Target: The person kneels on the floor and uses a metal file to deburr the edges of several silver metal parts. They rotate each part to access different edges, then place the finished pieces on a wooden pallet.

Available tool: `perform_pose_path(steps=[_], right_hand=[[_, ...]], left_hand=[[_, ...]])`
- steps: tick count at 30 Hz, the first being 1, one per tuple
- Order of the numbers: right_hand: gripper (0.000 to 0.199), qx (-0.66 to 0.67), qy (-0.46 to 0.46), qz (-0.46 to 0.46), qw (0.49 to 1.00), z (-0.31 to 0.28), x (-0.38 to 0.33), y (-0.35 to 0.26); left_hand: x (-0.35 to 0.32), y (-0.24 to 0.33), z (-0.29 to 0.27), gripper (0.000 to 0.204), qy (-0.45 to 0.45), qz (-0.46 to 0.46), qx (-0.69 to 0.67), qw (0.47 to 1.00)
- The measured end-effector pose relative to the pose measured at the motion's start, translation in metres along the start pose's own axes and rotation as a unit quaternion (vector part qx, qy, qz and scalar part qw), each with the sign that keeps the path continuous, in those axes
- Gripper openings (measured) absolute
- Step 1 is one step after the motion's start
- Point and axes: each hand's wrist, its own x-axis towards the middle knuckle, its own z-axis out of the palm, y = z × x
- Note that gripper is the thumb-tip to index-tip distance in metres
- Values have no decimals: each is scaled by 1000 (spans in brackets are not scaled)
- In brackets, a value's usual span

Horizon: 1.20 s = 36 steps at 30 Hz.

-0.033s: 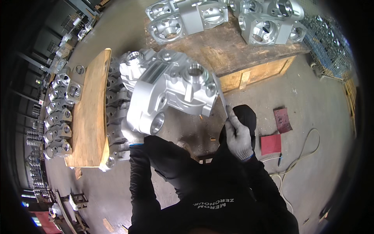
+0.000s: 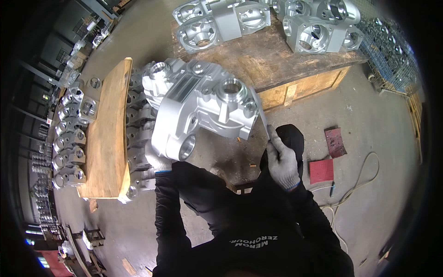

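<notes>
A large silver metal casting with machined round bores is held tilted in front of me, above my knees. My left hand, in a white knit glove, grips its lower left side; the casting hides most of those fingers. In my gloved right hand is a thin, flat metal file, the index finger stretched along it. The file's blade lies against the right edge of the casting, beside a bored boss.
A wooden bench ahead carries several similar castings. To the left, more castings stand around a wooden board. Red abrasive sheets and a looped hose lie on the floor at right, near a wire-mesh bin.
</notes>
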Motion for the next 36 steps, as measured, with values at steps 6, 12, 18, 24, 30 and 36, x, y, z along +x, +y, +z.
perform_pose_path(steps=[6, 12, 18, 24, 30, 36], right_hand=[[48, 56, 41, -4, 998, 6, 0, -7], [48, 7, 3, 59, 998, 16, -11, 17], [52, 34, 56, -19, 998, 18, -12, 18], [39, 84, 27, 21, 996, 0, 7, 10], [50, 51, 7, 5, 999, -1, 10, 20], [57, 41, -62, 49, 996, -18, 17, 13]], left_hand=[[-3, -20, -8, 40, 12, -175, -316, 932], [-7, -20, -11, 38, 5, -147, -285, 947], [-11, -12, -7, 44, 31, -158, -219, 963], [-14, -5, -2, 45, 69, -132, -179, 973], [-10, -8, -4, 47, 66, -141, -174, 972], [-9, -7, -10, 49, 56, -137, -140, 979]])
